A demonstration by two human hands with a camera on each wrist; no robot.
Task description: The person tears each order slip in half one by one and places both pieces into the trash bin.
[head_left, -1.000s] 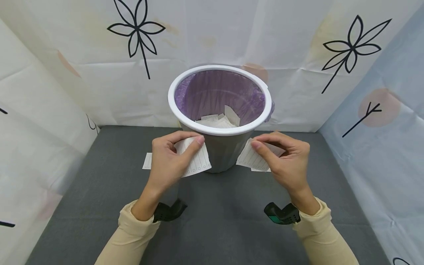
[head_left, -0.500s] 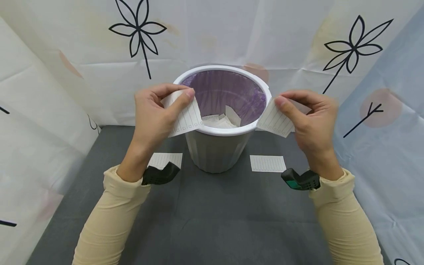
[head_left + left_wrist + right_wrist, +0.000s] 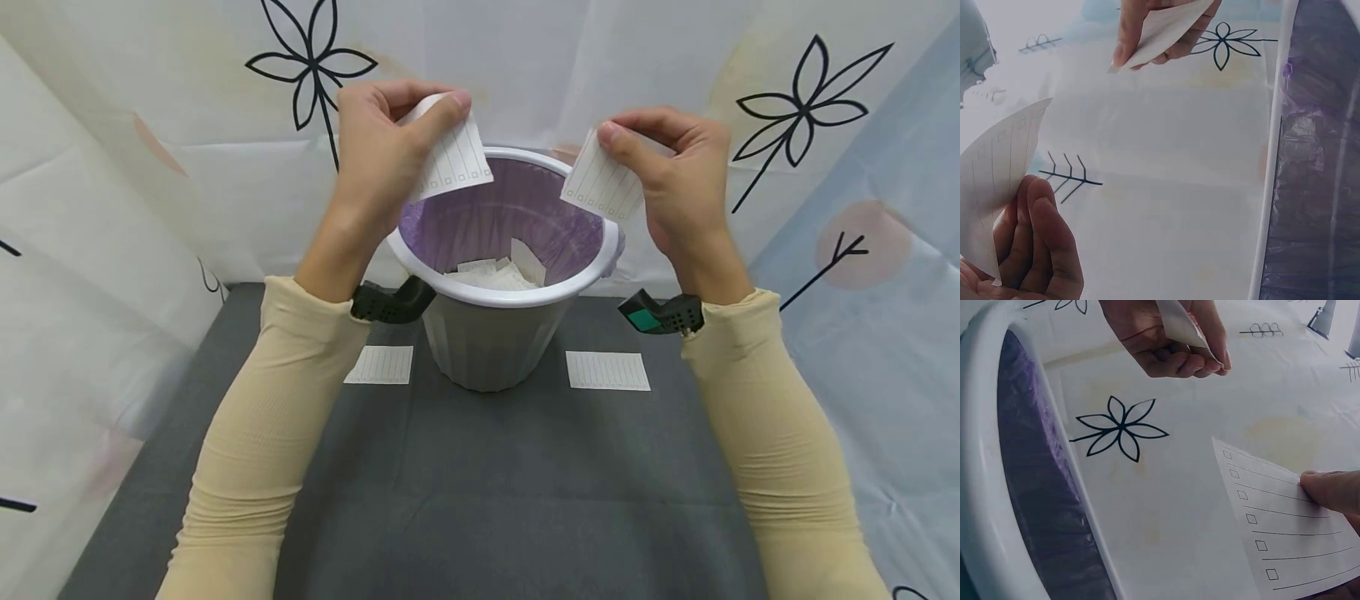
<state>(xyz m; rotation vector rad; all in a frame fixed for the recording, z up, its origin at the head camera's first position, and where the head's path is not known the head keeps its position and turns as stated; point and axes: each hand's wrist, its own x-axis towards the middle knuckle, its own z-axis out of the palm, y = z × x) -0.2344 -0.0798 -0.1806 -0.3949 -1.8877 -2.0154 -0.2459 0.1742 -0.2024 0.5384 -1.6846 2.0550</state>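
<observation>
In the head view my left hand (image 3: 382,158) pinches a torn piece of lined checklist paper (image 3: 453,158) between thumb and fingers, over the left side of the bin's rim. My right hand (image 3: 678,171) pinches a second lined piece of paper (image 3: 603,179) over the right side. Small checkbox squares line one edge of each piece, plain to see on the right-hand piece (image 3: 1169,28) and the left-hand piece (image 3: 997,169). Between and below the hands stands a grey bin (image 3: 491,342) with a white rim and a purple liner (image 3: 442,229). Paper scraps (image 3: 498,275) lie inside it.
Two lined slips lie flat on the dark grey table (image 3: 510,500): a left slip (image 3: 381,365), partly behind the left forearm, and a right slip (image 3: 607,371). White cloth (image 3: 525,75) with black flower drawings walls the back and sides.
Both hands, each holding its piece of paper, have risen from in front of the bin to above its rim. Moving away, they uncovered the slips on the table.
</observation>
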